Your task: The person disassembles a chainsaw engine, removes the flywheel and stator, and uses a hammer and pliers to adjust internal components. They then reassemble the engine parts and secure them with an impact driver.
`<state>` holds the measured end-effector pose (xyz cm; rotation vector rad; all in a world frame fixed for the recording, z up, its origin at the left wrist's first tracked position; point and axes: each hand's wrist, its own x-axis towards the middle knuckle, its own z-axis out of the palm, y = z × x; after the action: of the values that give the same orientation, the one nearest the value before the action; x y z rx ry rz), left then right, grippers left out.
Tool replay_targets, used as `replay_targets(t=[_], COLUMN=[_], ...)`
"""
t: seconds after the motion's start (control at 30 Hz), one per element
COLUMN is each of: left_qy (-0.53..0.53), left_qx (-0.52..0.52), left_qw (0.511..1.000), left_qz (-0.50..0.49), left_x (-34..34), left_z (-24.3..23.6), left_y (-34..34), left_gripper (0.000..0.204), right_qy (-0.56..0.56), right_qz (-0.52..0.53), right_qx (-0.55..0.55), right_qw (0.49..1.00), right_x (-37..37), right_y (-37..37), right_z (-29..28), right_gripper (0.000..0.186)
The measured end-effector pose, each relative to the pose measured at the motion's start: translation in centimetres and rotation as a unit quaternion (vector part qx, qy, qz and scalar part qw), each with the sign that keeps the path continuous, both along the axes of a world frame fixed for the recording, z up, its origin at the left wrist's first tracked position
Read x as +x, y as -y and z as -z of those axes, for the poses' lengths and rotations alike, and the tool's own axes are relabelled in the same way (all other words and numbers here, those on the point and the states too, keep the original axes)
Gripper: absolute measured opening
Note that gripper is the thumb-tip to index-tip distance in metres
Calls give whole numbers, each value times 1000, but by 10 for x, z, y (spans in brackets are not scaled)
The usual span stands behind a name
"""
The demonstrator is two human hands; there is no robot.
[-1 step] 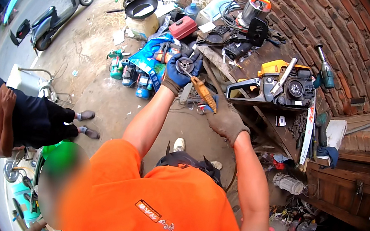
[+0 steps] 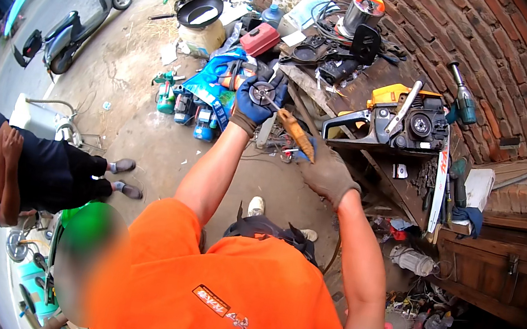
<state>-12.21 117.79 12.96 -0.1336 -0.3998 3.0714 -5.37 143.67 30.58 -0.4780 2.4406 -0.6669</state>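
At far left, on the grey road, a blue-grey scooter (image 2: 79, 22) stands parked, and below it a seated person in dark clothes (image 2: 28, 172) rests on the concrete floor (image 2: 157, 141), well apart from the work.

Nearer the middle, a cluster of small green and blue plastic bottles (image 2: 180, 104) stands on that floor beside a crumpled blue plastic bag (image 2: 216, 81); what the bottles hold cannot be told. Behind them a round black pan (image 2: 199, 11) sits on a pale bucket (image 2: 202, 36), hiding whatever is inside it, and a red plastic can (image 2: 260, 38) lies tilted just beyond.

Held up in front of the chest, the left hand (image 2: 254, 102), in a blue work glove, has its grip closed around a small round dark metal disc with a bright hub (image 2: 262, 92). It looks stiff, dense for its size and likely oily, so the rim is the sound place to hold it, as the fingers do now. The right hand (image 2: 326, 171), in a brownish glove, has its grip closed on a screwdriver with an orange-brown handle (image 2: 294, 133), whose thin shaft meets the disc's centre; the handle is the firm place to take it.

Rightward, a yellow and grey chainsaw body (image 2: 391, 119) rests on the cluttered wooden table (image 2: 366, 84), with a green-bodied power drill (image 2: 461, 99) leaning at the red brick wall (image 2: 501, 57).
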Motion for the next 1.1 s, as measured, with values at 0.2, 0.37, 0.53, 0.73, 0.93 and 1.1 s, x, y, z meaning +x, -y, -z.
replay_targets(t=[0.2, 0.37, 0.53, 0.73, 0.93, 1.1], left_qy=[-60, -82, -2, -53, -68, -127], left_qx=[-46, -26, -8, -63, -37, -130], left_qw=[997, 995, 997, 989, 974, 946], left_qz=[16, 46, 72, 124, 213, 268], left_x=[24, 40, 47, 61, 83, 94], left_z=[-29, -53, -83, -124, -112, -116], left_y=[-17, -45, -105, -209, -282, -326], left_gripper=[56, 60, 60, 73, 50, 50], right_qy=[284, 354, 367, 328, 352, 356], right_qz=[164, 477, 495, 522, 487, 433], right_qx=[-236, -166, -175, -164, -98, -79], right_qw=[915, 787, 768, 770, 793, 824], right_x=[72, 234, 312, 372, 411, 407], right_y=[-165, -344, -406, -452, -490, -529], right_z=[-38, 138, 229, 306, 332, 349], right_gripper=[67, 55, 41, 35, 31, 29])
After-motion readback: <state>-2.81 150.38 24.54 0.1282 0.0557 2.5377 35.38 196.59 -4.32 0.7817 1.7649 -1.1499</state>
